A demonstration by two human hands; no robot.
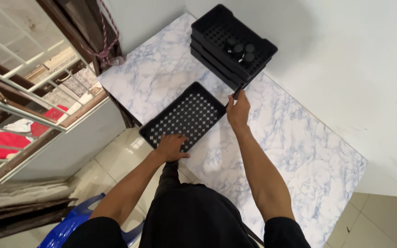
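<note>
**Two hands at a black grid tray on a marble counter**

On the marble-patterned counter [272,138], seen from the head camera, lies a single flat black grid tray [184,115]. Its long axis runs from the near left to the far right, and its near-left end sits at the counter's edge.

The left hand [171,146] rests palm down on that near-left end, fingers [182,155] spread flat across the grid and the rim.

The right hand [238,110] is just beside the tray's far-right corner. Its fingers are pressed together around a slim black stick-like piece [238,90], which stands up out of the fist and points away toward the far right, its tip close to the stack of trays. Whether it touches the stack cannot be told.

Farther along the counter stands a stack of black trays [253,62]; about three layers show at its side, though the exact count is hard to tell. Its long axis runs from the far left to the near right. Inside the top tray sit four small round black caps [240,49], clustered together toward the right end.

At the left are a metal window grille [28,87] and a pink twisted rope [104,48] hanging by the wall. A blue plastic chair [70,227] shows on the tiled floor at the near left.
</note>
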